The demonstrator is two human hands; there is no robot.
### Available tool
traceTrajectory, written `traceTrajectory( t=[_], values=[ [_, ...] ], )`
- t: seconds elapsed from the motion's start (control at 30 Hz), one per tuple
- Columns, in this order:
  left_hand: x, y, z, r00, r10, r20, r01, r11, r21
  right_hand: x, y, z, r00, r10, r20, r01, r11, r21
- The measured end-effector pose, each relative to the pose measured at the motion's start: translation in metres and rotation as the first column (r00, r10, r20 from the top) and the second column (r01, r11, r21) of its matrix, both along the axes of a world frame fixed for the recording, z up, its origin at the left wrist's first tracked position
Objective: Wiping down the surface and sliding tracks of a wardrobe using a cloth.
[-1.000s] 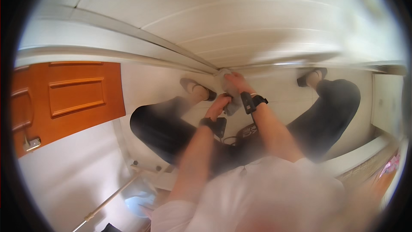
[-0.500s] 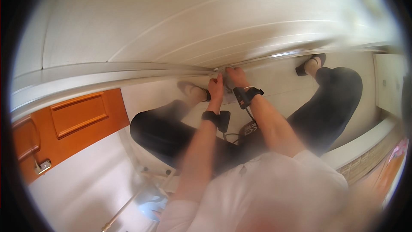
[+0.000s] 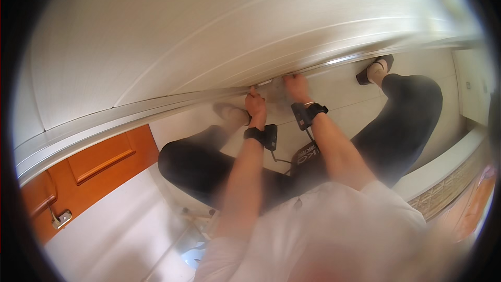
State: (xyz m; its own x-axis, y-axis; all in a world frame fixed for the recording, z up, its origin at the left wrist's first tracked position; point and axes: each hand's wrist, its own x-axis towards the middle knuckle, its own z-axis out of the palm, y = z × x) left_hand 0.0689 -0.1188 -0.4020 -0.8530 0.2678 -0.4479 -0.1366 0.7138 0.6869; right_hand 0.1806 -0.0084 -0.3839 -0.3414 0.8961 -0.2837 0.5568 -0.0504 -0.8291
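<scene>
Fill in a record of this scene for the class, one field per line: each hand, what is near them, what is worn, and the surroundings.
Left hand: fingers at the lower edge of a white panelled surface; grip unclear
Right hand: near the same edge, beside a blurred greyish item; hold unclear
Greyish item: possibly cloth, between the hands
Worn: black boxes, one strapped at each wrist; dark trousers
Person's left: orange door, metal handle
Person's right: woven panel

Bright w/ haze; glare upper R; edges bent; shirt (image 3: 334, 230) v. blurry.
</scene>
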Motion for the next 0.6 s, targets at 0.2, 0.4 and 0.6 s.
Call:
traceTrajectory(
  t=[0.2,0.4,0.6],
  values=[
    [0.007,-0.002,0.002,0.998,0.019,0.062,-0.022,0.999,0.040,0.052,0.031,0.005,0.944,-0.146,0.296,0.182,0.978,-0.098],
    [0.009,-0.004,-0.024,0.981,0.085,0.174,-0.121,0.970,0.210,0.081,0.018,-0.060,0.974,-0.077,0.215,0.100,0.990,-0.098],
    [0.045,0.037,-0.014,0.925,-0.185,0.331,0.131,0.975,0.179,0.074,0.011,-0.106,0.987,-0.049,-0.150,-0.019,0.905,-0.425]
  ],
)
